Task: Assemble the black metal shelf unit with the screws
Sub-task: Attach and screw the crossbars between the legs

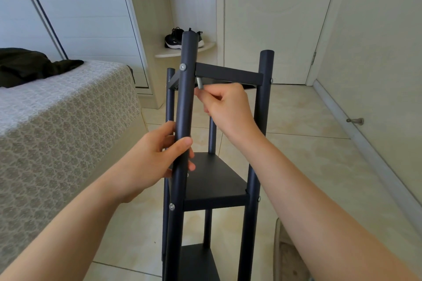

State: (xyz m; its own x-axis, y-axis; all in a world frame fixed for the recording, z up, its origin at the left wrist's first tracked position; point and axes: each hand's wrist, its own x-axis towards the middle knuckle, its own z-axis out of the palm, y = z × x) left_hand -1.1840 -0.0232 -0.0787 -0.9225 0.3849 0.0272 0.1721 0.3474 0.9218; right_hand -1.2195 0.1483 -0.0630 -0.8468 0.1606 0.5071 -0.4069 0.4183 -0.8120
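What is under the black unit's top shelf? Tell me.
The right hand pinches a small silver tool just under the top shelf. Its fingers cover the tool's lower part; its kind is unclear.

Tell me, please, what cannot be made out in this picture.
Head view only.
The silver piece in the right hand: mostly covered by it; screw or tool, unclear.
The shelf unit: feet cut off by the bottom edge.
The left hand: partly behind the front post.
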